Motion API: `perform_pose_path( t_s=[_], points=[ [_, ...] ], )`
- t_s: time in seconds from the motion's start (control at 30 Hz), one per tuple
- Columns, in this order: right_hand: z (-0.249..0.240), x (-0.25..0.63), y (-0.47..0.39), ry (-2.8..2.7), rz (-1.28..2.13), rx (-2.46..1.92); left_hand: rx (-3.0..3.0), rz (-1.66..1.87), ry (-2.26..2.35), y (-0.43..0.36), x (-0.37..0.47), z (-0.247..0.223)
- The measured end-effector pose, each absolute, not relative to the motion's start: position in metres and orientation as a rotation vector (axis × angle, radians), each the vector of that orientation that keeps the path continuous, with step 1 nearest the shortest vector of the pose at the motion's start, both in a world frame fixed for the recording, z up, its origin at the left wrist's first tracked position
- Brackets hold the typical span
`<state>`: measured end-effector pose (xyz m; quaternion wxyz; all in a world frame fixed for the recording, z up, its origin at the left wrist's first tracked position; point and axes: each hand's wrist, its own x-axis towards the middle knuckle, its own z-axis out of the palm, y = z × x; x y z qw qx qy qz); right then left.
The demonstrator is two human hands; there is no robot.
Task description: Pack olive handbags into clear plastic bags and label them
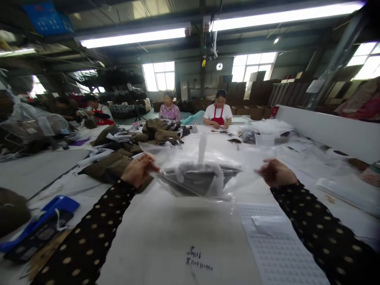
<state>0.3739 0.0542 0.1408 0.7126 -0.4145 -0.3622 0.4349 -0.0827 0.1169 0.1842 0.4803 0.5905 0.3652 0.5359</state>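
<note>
A clear plastic bag (234,186) is stretched between my two hands above the white table. Inside it sits a dark handbag (190,180), its handles apparently wrapped in white paper; blur hides finer detail. On the left, my left hand (140,170) is closed, pinching one upper side of the plastic. My right hand (276,173) is also closed, with its fingertips at the opposite side of the plastic. A sheet with a grid of labels (276,253) lies near my right forearm. Handwriting marks the white table surface (148,245) before me.
Olive-brown bags (115,164) pile up left of centre. A blue tape dispenser (56,208) stands at the left front. Plastic packaging (273,126) covers the right side beside a white partition (326,130). Two people (218,113) (169,111) sit across the table; others sit farther left.
</note>
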Motion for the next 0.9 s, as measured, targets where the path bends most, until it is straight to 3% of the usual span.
perform_pose_path(
  t_s=[0.2,0.33,0.5,0.57,0.67,0.77,0.9],
  points=[
    [0.013,0.373,-0.022,-1.203,1.35,-1.273,1.444,0.633,0.832,0.037,-0.099,0.052],
    [-0.014,0.362,-0.057,-1.325,1.464,-1.406,1.464,0.465,0.828,0.003,-0.099,-0.011],
    [0.024,0.29,-0.113,-1.836,0.744,-1.275,1.775,0.384,0.734,-0.032,-0.123,0.01],
    [0.023,0.246,-0.137,-2.086,0.627,-1.156,1.92,0.428,0.69,-0.05,-0.119,0.032],
    [-0.004,0.196,-0.165,-2.28,0.637,-1.048,2.189,0.505,0.755,-0.079,-0.085,0.037],
    [-0.035,0.176,-0.18,-2.35,0.763,-1.048,2.565,0.361,0.889,-0.1,-0.043,0.003],
    [-0.05,0.177,-0.189,-2.402,0.91,-1.005,2.591,0.372,1.045,-0.095,-0.027,-0.035]
  ],
)
